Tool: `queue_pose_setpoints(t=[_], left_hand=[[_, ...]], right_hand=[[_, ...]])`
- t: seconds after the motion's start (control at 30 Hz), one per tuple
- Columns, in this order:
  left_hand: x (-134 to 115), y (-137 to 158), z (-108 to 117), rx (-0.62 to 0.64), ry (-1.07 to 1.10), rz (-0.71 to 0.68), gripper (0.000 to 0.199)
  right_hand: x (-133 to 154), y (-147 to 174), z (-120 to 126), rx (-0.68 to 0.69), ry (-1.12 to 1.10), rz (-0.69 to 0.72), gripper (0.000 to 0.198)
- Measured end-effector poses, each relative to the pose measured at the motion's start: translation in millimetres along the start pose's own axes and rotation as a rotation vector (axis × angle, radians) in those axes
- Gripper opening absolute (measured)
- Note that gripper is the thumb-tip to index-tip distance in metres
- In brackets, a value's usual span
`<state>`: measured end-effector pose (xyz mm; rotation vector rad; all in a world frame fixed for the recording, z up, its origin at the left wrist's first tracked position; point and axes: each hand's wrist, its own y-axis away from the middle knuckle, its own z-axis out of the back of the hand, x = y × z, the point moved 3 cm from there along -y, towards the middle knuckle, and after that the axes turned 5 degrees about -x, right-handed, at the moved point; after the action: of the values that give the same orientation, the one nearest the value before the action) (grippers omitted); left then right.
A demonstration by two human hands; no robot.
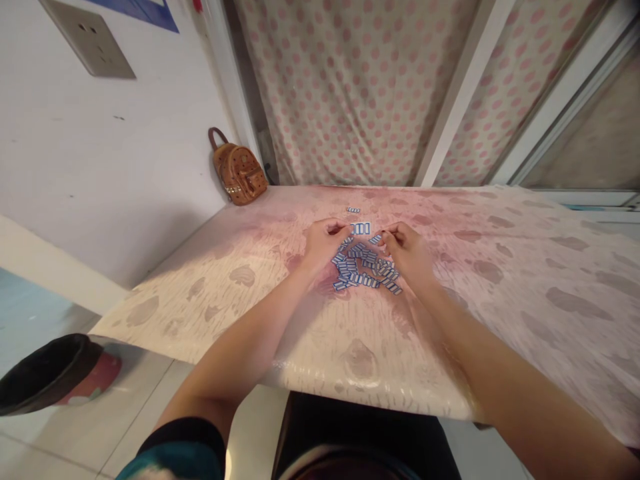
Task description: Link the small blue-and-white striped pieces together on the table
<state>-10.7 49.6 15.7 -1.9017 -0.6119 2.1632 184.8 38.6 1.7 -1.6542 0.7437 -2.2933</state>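
A white wall and a pink-dotted curtain (pixel 360 87) back a long table covered in a glossy pink-and-cream patterned cloth (pixel 500 267). Both bare forearms reach across it to a loose heap of small blue-and-white rectangular tiles (pixel 364 268) lying flat near the middle of the table. The left hand (pixel 323 245) sits at the heap's left edge, fingers curled in, the tips touching a short row of the same tiles (pixel 361 229) at the far side; whether it pinches one I cannot tell. The right hand (pixel 407 252) rests on the heap's right side, fingers bent onto the tiles, its grasp equally unclear. The heap's tiles point every which way; the short row runs left to right. Another small row (pixel 353 210) lies just beyond. A brown studded leather backpack (pixel 239 170) leans at the far left corner, well apart, and a black bowl-shaped bin (pixel 43 370) sits on the floor.
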Motion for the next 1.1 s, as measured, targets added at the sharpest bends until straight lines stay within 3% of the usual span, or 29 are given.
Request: queue_pose_setpoints(t=[0.1, 0.23, 0.33, 0.53, 0.63, 0.77, 0.97, 1.1], left_hand=[[1, -6, 11, -0.074, -0.006, 0.025, 0.008], [1, -9, 21, -0.137, -0.005, 0.052, 0.008], [0, -9, 22, -0.149, -0.009, 0.031, 0.008], [0, -11, 22, -0.137, -0.045, 0.007, 0.01], [3, -12, 22, -0.126, -0.078, 0.004, 0.011], [5, -12, 21, -0.114, -0.091, -0.019, 0.011], [6, -10, 20, -0.101, -0.07, -0.015, 0.01], [5, -9, 18, -0.1, -0.067, -0.024, 0.01]], right_hand=[[-15, -3, 5, 0.002, 0.236, -0.02, 0.008], [-23, -2, 2, 0.127, 0.404, 0.018, 0.018], [-12, 4, -4, 0.245, 0.364, 0.11, 0.025], [18, 24, -25, 0.672, 0.171, 0.2, 0.036], [23, 28, -27, 0.771, 0.157, 0.221, 0.04], [14, 20, -19, 0.782, 0.194, 0.174, 0.034], [11, 14, -16, 0.626, 0.255, 0.199, 0.033], [15, 21, -22, 0.651, 0.211, 0.142, 0.037]])
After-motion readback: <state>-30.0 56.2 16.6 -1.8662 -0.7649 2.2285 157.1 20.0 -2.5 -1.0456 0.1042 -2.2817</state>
